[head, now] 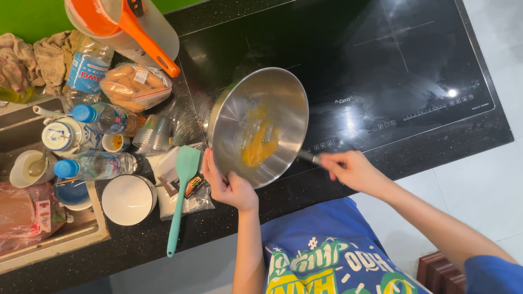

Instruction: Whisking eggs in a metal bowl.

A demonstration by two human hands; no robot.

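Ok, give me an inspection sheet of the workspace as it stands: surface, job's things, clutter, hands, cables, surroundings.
Surface: black speckled counter with a flush black cooktop.
Job's things: steel bowl tilted at the cooktop's edge, yellow egg mix inside.
Clutter: teal spatula, white bowl, water bottles, bagged sausages, orange-handled jug, cups, rags.
Hands: left hand has its grip on the bowl's rim; right hand is closed on a dark utensil handle that reaches into the bowl.
Cables: nothing seen.
Surroundings: sink at left, green wall, pale floor tiles.
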